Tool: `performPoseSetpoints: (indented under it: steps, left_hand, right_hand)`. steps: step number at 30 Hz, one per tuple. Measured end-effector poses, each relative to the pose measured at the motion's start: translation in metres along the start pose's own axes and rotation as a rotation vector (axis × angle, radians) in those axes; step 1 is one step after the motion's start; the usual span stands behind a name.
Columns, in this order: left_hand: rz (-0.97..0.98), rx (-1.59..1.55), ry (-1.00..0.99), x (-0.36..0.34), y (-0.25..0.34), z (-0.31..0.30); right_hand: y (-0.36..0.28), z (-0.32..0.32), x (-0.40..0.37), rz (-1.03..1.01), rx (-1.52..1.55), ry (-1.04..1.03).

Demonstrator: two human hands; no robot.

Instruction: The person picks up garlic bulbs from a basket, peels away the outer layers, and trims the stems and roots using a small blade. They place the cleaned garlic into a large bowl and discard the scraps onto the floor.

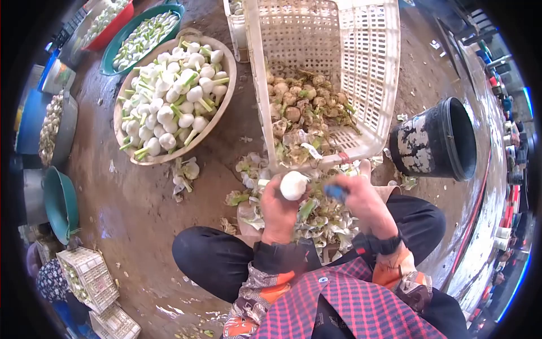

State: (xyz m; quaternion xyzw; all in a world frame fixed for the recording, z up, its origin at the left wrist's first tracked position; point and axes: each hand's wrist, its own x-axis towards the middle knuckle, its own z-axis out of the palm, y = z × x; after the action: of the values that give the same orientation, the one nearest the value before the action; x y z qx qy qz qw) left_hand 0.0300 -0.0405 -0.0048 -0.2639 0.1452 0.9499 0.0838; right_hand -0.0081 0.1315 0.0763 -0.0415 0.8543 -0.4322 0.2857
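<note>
My left hand (278,210) grips a peeled white garlic bulb (293,185) with a green stalk pointing down. My right hand (361,199) is closed around a small tool with a blue handle (335,191), held right next to the bulb. A heap of peelings and cut stalks (316,217) lies under both hands, between my knees. Just beyond it, a tipped white plastic crate (361,85) holds unpeeled brownish bulbs (302,104).
A round woven basket (217,118) full of peeled bulbs sits at the left. Behind it are a green basin (113,59) and a red basin (116,28). A black bucket (435,141) stands at the right. Small white crates (87,277) sit at lower left on wet ground.
</note>
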Motion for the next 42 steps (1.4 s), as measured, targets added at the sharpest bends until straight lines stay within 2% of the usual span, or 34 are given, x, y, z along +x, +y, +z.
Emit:
performPoseSetpoints:
  steps: [1,4,7,10,14,17,20,23,25,26,27,28,29,30,31,32,34,35,37,38,40,42]
  left_hand:
    - [0.016,0.03,0.045,0.0,-0.001,0.004]
    - [0.063,0.048,-0.059,0.006,-0.009,-0.012]
    - [0.027,0.014,0.092,0.01,-0.012,-0.013]
    - [0.068,0.021,0.088,0.016,-0.014,-0.015]
    - [0.066,0.109,0.226,0.018,-0.009,-0.009]
    - [0.051,0.181,0.205,0.022,-0.011,-0.014]
    - [0.092,0.208,0.18,0.023,-0.014,-0.019]
    - [0.083,0.221,0.064,0.019,-0.011,0.002]
    - [0.064,0.271,-0.05,0.015,-0.014,0.012]
    - [0.037,0.272,-0.115,0.011,-0.012,0.019]
    - [0.017,0.274,-0.18,0.009,-0.01,0.023]
    - [0.082,0.307,-0.077,0.011,-0.016,0.022]
    - [0.119,0.363,-0.086,0.006,-0.016,0.019]
    - [0.156,0.42,-0.098,0.002,-0.015,0.018]
    - [0.191,0.478,-0.114,-0.003,-0.014,0.021]
    - [0.268,0.582,-0.116,-0.007,-0.014,0.026]
    - [0.668,1.088,-0.144,-0.006,-0.014,0.029]
    - [0.875,1.335,-0.153,-0.006,-0.014,0.029]
    - [0.837,1.285,-0.164,-0.009,-0.015,0.024]
    - [0.819,1.238,-0.192,-0.01,-0.014,0.023]
    - [0.806,1.216,-0.247,-0.013,-0.01,0.02]
    - [0.671,1.121,-0.265,-0.014,-0.013,0.015]
  right_hand:
    - [0.001,-0.004,0.021,-0.022,-0.022,0.063]
    - [0.003,-0.009,0.093,-0.175,-0.038,0.366]
    - [0.026,0.005,0.17,-0.462,-0.228,0.348]
    - [0.033,0.023,0.218,-0.546,-0.685,0.208]
    - [0.046,0.023,0.242,-0.476,-0.879,0.258]
    - [0.054,0.007,0.24,-0.484,-0.731,0.194]
    - [0.058,-0.005,0.22,-0.414,-0.012,0.258]
    - [0.049,-0.027,0.163,-0.148,0.537,0.183]
    - [0.038,-0.014,0.113,-0.28,0.503,0.201]
    - [0.022,0.0,0.093,-0.445,0.34,0.286]
    - [0.02,0.01,0.074,-0.47,0.259,0.228]
    - [0.012,0.015,0.056,-0.483,0.191,0.176]
    - [0.004,0.017,0.043,-0.497,0.122,0.123]
    - [0.013,0.02,0.038,-0.467,0.46,0.016]
    - [0.01,0.019,0.035,-0.397,0.674,0.028]
    - [0.006,0.018,0.032,-0.323,0.886,0.044]
    - [-0.002,0.017,0.027,-0.111,0.878,0.065]
    - [-0.004,0.028,0.028,-0.081,0.722,0.076]
    - [-0.006,0.043,0.023,-0.273,0.399,0.301]
    - [-0.006,0.048,0.019,-0.274,0.418,0.337]
    - [-0.002,0.048,0.014,-0.297,0.511,0.291]
    - [-0.001,0.04,0.006,-0.309,0.537,0.223]
